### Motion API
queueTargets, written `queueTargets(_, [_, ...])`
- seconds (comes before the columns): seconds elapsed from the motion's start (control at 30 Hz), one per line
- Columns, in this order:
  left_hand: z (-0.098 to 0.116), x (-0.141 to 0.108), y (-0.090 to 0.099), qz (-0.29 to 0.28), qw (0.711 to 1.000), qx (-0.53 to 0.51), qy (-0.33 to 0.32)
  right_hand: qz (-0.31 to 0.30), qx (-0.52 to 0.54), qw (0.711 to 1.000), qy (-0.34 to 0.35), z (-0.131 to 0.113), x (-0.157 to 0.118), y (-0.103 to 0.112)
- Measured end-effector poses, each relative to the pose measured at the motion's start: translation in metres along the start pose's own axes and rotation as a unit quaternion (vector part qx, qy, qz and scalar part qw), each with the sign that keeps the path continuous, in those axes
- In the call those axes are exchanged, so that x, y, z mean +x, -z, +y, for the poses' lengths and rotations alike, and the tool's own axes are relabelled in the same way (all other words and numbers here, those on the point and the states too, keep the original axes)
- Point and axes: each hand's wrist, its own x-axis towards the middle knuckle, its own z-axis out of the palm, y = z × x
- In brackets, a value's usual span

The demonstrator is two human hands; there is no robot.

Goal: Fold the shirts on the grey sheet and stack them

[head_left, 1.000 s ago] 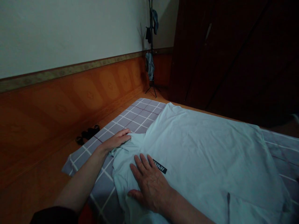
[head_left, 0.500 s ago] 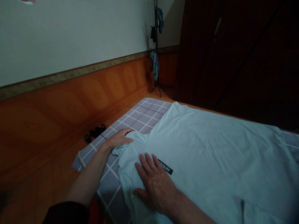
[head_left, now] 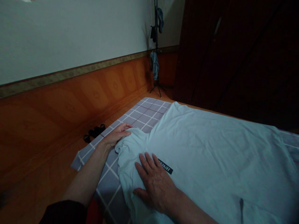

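Note:
A pale mint-green T-shirt (head_left: 198, 146) lies spread on a bed with a grey checked sheet (head_left: 149, 113). A small black label with white lettering (head_left: 165, 166) shows on its front. My right hand (head_left: 155, 180) rests flat on the cloth beside this label, fingers stretched out. At the shirt's gathered far-left end, which looks like a sleeve, is my left hand (head_left: 119, 133). Its thumb touches the cloth edge, while the slightly bent fingers stand apart from the thumb; no firm grip shows. Folds run through the fabric between both hands.
Dark sandals (head_left: 94, 132) lie on the floor left of the bed. A coat stand (head_left: 156, 43) with hanging clothes and a cap is in the corner. A dark wardrobe (head_left: 233, 56) rises behind the bed. Something red (head_left: 94, 211) shows below my left forearm.
My left hand has moved slightly up and away, and its fingers show more clearly. The shirt's gathered end has shifted a little with it. My right hand stays in place.

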Motion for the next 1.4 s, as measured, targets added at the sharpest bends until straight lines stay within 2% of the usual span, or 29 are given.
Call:
queueTargets(0.17, [-0.014, 0.009, 0.009, 0.049, 0.996, 0.071, -0.004, -0.004, 0.003, 1.000, 0.001, 0.000, 0.001, 0.000])
queueTargets(0.33, [-0.017, 0.002, 0.013, 0.026, 0.988, 0.150, 0.013, -0.008, 0.008, 1.000, 0.005, 0.001, 0.000, 0.001])
queueTargets(0.43, [-0.006, -0.005, 0.017, -0.001, 0.984, 0.178, 0.018, -0.006, 0.013, 1.000, 0.002, 0.000, -0.001, 0.002])
queueTargets(0.5, [0.008, -0.010, 0.017, 0.004, 0.983, 0.181, 0.012, -0.001, 0.026, 1.000, -0.005, -0.001, -0.002, 0.003])
queueTargets(0.57, [0.026, -0.018, 0.011, 0.024, 0.984, 0.178, -0.003, 0.027, 0.063, 0.997, -0.024, -0.001, -0.002, 0.005])
queueTargets(0.6, [0.035, -0.023, 0.004, 0.037, 0.983, 0.177, -0.014, 0.061, 0.094, 0.993, -0.044, 0.000, -0.001, 0.006])
queueTargets(0.67, [0.052, -0.036, -0.017, 0.044, 0.982, 0.178, -0.037, 0.157, 0.188, 0.964, -0.106, 0.005, 0.002, 0.007])
queueTargets(0.7, [0.058, -0.043, -0.030, 0.024, 0.982, 0.182, -0.046, 0.207, 0.246, 0.936, -0.142, 0.008, 0.004, 0.008])
queueTargets(0.77, [0.067, -0.059, -0.057, -0.080, 0.974, 0.203, -0.068, 0.281, 0.363, 0.865, -0.204, 0.017, 0.008, 0.009])
queueTargets(0.83, [0.070, -0.074, -0.078, -0.217, 0.948, 0.217, -0.089, 0.314, 0.448, 0.803, -0.235, 0.025, 0.012, 0.010])
queueTargets(0.87, [0.071, -0.081, -0.084, -0.256, 0.935, 0.222, -0.101, 0.323, 0.474, 0.783, -0.240, 0.029, 0.014, 0.011])
queueTargets(0.9, [0.070, -0.086, -0.086, -0.263, 0.931, 0.229, -0.110, 0.327, 0.489, 0.771, -0.243, 0.031, 0.015, 0.011])
queueTargets(0.93, [0.068, -0.091, -0.086, -0.240, 0.933, 0.241, -0.116, 0.327, 0.493, 0.768, -0.245, 0.033, 0.015, 0.011])
queueTargets(1.0, [0.063, -0.097, -0.079, -0.151, 0.938, 0.288, -0.122, 0.321, 0.471, 0.783, -0.249, 0.035, 0.016, 0.011])
queueTargets(1.07, [0.055, -0.101, -0.070, -0.095, 0.926, 0.344, -0.121, 0.311, 0.419, 0.815, -0.251, 0.035, 0.015, 0.012])
queueTargets(1.17, [0.042, -0.104, -0.063, -0.091, 0.908, 0.394, -0.112, 0.284, 0.316, 0.874, -0.237, 0.032, 0.013, 0.015])
queueTargets(1.27, [0.036, -0.104, -0.068, -0.030, 0.908, 0.408, -0.093, 0.241, 0.182, 0.930, -0.209, 0.024, 0.011, 0.020])
queueTargets(1.33, [0.036, -0.103, -0.074, 0.004, 0.910, 0.406, -0.088, 0.209, 0.078, 0.956, -0.193, 0.018, 0.011, 0.022])
queueTargets(1.4, [0.039, -0.101, -0.083, -0.005, 0.909, 0.407, -0.093, 0.173, -0.013, 0.968, -0.182, 0.013, 0.013, 0.024])
